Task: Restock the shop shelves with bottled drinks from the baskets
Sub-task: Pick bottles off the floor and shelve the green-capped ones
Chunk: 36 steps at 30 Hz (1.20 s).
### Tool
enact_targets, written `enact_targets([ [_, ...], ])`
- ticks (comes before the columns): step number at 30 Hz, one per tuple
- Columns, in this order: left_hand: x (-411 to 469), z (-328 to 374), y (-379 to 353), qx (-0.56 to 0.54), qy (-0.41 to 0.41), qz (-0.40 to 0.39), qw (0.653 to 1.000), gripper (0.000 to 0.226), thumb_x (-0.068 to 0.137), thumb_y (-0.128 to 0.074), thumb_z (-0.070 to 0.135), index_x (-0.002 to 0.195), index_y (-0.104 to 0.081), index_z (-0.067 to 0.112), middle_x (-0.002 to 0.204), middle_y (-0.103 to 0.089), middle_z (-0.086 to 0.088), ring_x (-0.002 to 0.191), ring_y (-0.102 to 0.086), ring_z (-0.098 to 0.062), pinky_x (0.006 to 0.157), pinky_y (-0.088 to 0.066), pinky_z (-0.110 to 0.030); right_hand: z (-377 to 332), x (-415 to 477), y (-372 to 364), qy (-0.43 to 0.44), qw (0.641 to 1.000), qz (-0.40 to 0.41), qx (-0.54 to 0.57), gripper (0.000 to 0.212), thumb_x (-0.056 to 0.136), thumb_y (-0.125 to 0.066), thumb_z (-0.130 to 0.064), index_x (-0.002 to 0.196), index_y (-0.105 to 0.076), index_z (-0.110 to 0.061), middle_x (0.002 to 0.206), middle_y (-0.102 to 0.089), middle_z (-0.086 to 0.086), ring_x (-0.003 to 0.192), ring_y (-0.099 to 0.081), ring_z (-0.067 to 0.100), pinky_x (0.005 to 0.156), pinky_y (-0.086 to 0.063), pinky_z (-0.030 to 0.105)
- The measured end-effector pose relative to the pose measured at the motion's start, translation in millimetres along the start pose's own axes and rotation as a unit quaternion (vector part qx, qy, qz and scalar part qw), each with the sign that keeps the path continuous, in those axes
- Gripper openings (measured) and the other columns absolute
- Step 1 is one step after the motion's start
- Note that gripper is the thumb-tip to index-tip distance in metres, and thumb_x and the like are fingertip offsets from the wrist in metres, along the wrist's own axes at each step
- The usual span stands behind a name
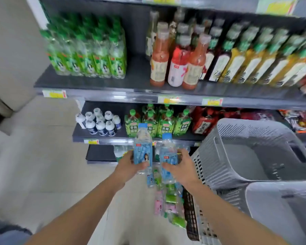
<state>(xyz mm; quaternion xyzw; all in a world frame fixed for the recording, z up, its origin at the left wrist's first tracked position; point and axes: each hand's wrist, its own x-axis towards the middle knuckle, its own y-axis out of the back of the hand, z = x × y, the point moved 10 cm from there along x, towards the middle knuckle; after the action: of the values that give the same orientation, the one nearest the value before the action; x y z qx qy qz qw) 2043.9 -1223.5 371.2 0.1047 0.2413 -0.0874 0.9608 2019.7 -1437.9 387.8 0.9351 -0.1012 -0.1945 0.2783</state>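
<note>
My left hand (129, 164) grips a clear bottle with a blue cap and blue label (143, 147), held upright. My right hand (182, 167) grips a second blue-capped bottle (168, 156) of the same kind beside it. Both bottles hang in front of the lowest dark shelf (101, 152). Below my hands lie several loose bottles with blue, pink and green labels (168, 197); what they rest in is unclear.
A grey plastic basket (254, 149) tilts at the right, with another grey basket (281, 209) nearer me. The middle shelf (102, 137) holds small white-capped bottles and green pouches (157, 121). The upper shelf (95, 85) carries green packs and tall orange, red and yellow bottles. Pale floor lies left.
</note>
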Motion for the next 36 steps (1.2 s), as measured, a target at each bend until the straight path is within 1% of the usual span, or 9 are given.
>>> enact_targets([
  [5,-37.1,89.6,10.1,-0.019,-0.067,0.010,0.998,0.038,0.080,-0.076,0.014,0.109,-0.053,0.024,0.104,-0.063,0.002,0.088,-0.060,-0.011,0.071,-0.048,-0.024,-75.2,-13.0,53.1,0.059,0.997,0.024,0.037,0.053,0.067,-0.085,-0.033,0.106,-0.051,-0.024,0.099,-0.063,-0.010,0.083,-0.063,0.007,0.076,-0.057,0.038],
  [9,-66.1,145.1,11.3,-0.051,-0.098,0.010,0.994,0.043,0.081,-0.076,0.020,0.117,-0.053,0.023,0.114,-0.063,0.001,0.098,-0.062,-0.014,0.073,-0.048,-0.024,-125.8,-23.2,89.4,0.106,0.992,0.039,0.060,0.058,0.063,-0.086,-0.038,0.109,-0.053,-0.027,0.102,-0.064,-0.012,0.089,-0.064,0.009,0.079,-0.057,0.040],
  [14,-90.0,206.0,18.1,-0.064,-0.143,0.016,0.987,0.049,0.078,-0.078,0.026,0.121,-0.054,0.021,0.119,-0.063,0.002,0.106,-0.062,-0.017,0.093,-0.050,-0.038,-191.1,-33.9,131.6,0.157,0.982,0.057,0.087,0.059,0.062,-0.087,-0.036,0.110,-0.053,-0.028,0.100,-0.066,-0.011,0.088,-0.064,0.006,0.078,-0.057,0.036],
  [16,-95.0,232.3,25.6,-0.056,-0.166,0.024,0.984,0.050,0.078,-0.078,0.028,0.121,-0.054,0.023,0.117,-0.064,0.004,0.102,-0.062,-0.014,0.088,-0.052,-0.035,-218.0,-36.4,146.1,0.185,0.976,0.065,0.096,0.060,0.062,-0.086,-0.040,0.111,-0.053,-0.030,0.102,-0.065,-0.013,0.091,-0.063,0.006,0.078,-0.056,0.036],
  [19,-103.1,272.5,39.3,-0.044,-0.201,0.030,0.978,0.040,0.082,-0.075,0.027,0.114,-0.051,0.028,0.105,-0.062,0.013,0.090,-0.059,-0.005,0.067,-0.047,-0.020,-257.6,-36.9,162.7,0.217,0.966,0.083,0.111,0.057,0.063,-0.086,-0.039,0.109,-0.053,-0.032,0.101,-0.065,-0.015,0.089,-0.063,0.005,0.078,-0.057,0.037],
  [22,-103.6,308.1,58.6,-0.042,-0.232,0.034,0.971,0.045,0.082,-0.075,0.024,0.122,-0.054,0.021,0.112,-0.064,0.005,0.097,-0.061,-0.008,0.066,-0.046,-0.016,-296.9,-32.6,171.9,0.237,0.959,0.099,0.122,0.056,0.062,-0.086,-0.040,0.106,-0.053,-0.032,0.098,-0.065,-0.016,0.089,-0.065,0.007,0.079,-0.057,0.040],
  [27,-96.3,362.2,97.8,-0.038,-0.277,0.046,0.959,0.042,0.081,-0.076,0.020,0.116,-0.053,0.024,0.111,-0.064,0.005,0.093,-0.060,-0.006,0.065,-0.044,-0.015,-365.1,-16.4,180.6,0.268,0.944,0.124,0.149,0.057,0.062,-0.089,-0.032,0.108,-0.055,-0.026,0.100,-0.067,-0.010,0.091,-0.066,0.006,0.079,-0.058,0.037],
  [33,-84.9,423.3,140.8,-0.038,-0.315,0.036,0.948,0.041,0.081,-0.076,0.021,0.115,-0.053,0.026,0.103,-0.063,0.011,0.087,-0.060,-0.003,0.053,-0.044,-0.009,-448.0,0.6,189.9,0.316,0.916,0.176,0.170,0.049,0.064,-0.087,-0.035,0.097,-0.051,-0.039,0.106,-0.062,-0.011,0.098,-0.060,0.009,0.085,-0.054,0.035],
  [36,-79.6,442.9,157.4,-0.043,-0.324,0.032,0.944,0.042,0.081,-0.076,0.022,0.116,-0.053,0.025,0.102,-0.064,0.009,0.088,-0.060,-0.006,0.057,-0.044,-0.012,-476.3,15.0,189.8,0.314,0.914,0.195,0.167,0.050,0.063,-0.087,-0.037,0.097,-0.050,-0.039,0.106,-0.061,-0.011,0.099,-0.060,0.012,0.084,-0.055,0.038],
])
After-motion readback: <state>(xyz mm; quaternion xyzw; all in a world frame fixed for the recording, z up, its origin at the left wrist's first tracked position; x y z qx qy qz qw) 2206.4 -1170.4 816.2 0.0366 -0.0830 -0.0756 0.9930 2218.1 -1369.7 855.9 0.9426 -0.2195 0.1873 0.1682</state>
